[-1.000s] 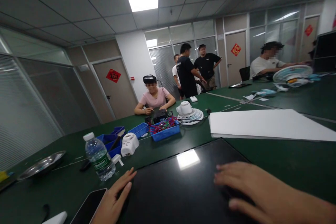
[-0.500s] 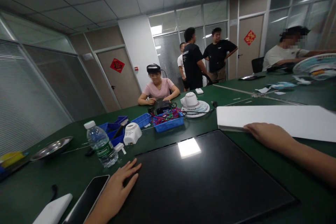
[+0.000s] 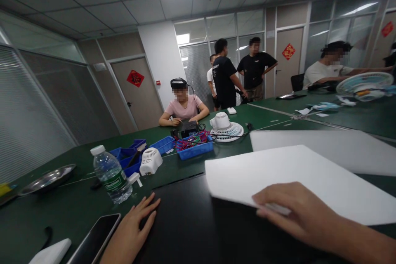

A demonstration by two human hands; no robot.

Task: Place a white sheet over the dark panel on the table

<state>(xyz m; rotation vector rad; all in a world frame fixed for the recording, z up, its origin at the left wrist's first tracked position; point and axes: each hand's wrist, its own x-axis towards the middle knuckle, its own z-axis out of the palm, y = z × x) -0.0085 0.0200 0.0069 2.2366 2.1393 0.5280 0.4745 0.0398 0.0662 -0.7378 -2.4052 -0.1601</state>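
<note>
A flat black panel [image 3: 182,214] lies on the green table in front of me. My left hand [image 3: 133,225] rests with fingers spread at the panel's left edge. With thumb and fingers, my right hand [image 3: 293,210] pinches the near edge of a large white sheet [image 3: 278,169], which is over the right part of the black panel. Behind it lies another white sheet or stack [image 3: 346,144]. A smartphone [image 3: 95,237] sits just left of my left hand, and a clear water bottle [image 3: 111,177] stands beyond it.
Blue bins [image 3: 196,150], one full of coloured wires, stand farther back beside a white fan part [image 3: 150,161] and a small fan [image 3: 227,128]. At the left are a metal tray [image 3: 48,179] and a white object [image 3: 51,251]. A person [image 3: 184,107] sits opposite.
My right hand has moved left and nearer, bringing one white sheet off the white pile and over the black panel. My left hand stays at the panel's edge.
</note>
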